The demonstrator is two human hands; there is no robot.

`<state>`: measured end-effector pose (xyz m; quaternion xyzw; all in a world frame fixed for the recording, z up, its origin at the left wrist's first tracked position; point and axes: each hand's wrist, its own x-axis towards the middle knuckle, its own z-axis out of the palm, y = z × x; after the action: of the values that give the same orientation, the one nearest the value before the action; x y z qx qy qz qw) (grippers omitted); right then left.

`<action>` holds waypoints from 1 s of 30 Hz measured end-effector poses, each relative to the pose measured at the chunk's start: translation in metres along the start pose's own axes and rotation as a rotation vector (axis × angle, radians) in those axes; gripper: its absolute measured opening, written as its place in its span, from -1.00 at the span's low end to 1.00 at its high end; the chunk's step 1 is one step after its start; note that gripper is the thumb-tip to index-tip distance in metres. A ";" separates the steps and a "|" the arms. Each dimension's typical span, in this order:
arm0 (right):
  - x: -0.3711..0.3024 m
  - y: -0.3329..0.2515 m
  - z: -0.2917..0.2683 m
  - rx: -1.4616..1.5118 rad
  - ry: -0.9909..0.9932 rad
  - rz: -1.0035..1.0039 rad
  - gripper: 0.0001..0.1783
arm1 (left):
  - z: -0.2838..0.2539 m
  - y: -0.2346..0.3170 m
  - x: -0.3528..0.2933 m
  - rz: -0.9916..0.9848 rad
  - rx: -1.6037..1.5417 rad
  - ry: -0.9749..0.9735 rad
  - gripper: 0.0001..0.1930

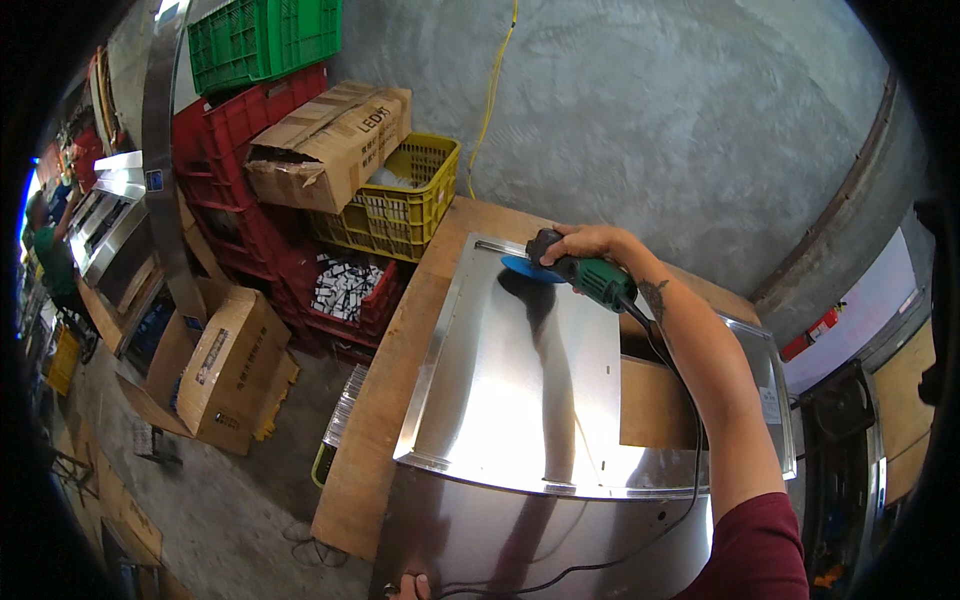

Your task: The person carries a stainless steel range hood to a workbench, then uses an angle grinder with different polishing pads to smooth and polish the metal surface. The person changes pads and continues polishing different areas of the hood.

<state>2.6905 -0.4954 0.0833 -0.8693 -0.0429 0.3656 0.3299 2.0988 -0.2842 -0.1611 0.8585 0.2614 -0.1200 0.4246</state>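
My right hand (590, 245) is wrapped round the black head end of a green angle grinder (598, 282). Its blue disc (532, 269) is at the upper part of a shiny sheet-metal panel (490, 370); whether it touches the surface, I cannot tell. A black cord (697, 440) trails from the grinder's rear, under my right forearm and back along the near metal surface. Only the fingers of my left hand (410, 587) show, curled at the bottom edge by the near metal sheet (450, 530) and close to the cord; what they hold is hidden.
The panel lies on a wooden board (380, 430). To the left stand red crates (235, 225), a yellow basket (415, 220) under a cardboard box (335, 140), a green crate (265, 40) and an open carton (235, 370). A grey wall (640, 120) rises behind. Another person (55, 260) stands far left.
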 end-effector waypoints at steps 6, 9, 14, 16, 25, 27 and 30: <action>0.012 0.005 -0.005 -0.009 0.022 -0.024 0.14 | -0.001 0.004 -0.002 -0.065 0.012 -0.049 -0.58; 0.013 -0.001 -0.004 -0.076 0.057 -0.006 0.18 | -0.003 0.007 -0.002 -0.088 0.011 -0.049 -0.57; 0.015 -0.002 0.000 -0.043 0.040 -0.011 0.19 | -0.003 0.010 -0.002 -0.085 -0.023 -0.028 -0.57; 0.020 0.001 -0.002 -0.049 0.036 -0.007 0.16 | -0.003 0.009 -0.001 -0.099 -0.018 -0.034 -0.56; 0.022 -0.017 0.008 -0.071 0.000 -0.113 -0.08 | 0.012 -0.014 0.001 -0.044 0.012 0.001 -0.56; 0.017 -0.027 0.018 -0.113 0.044 -0.138 -0.28 | 0.013 -0.017 0.000 0.006 0.041 0.039 -0.56; 0.024 -0.028 0.013 -0.176 0.058 -0.115 -0.31 | 0.007 -0.003 0.000 -0.057 -0.023 0.005 -0.55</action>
<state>2.7042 -0.4593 0.0788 -0.9011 -0.1152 0.3158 0.2739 2.0968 -0.2884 -0.1675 0.8461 0.2879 -0.1269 0.4303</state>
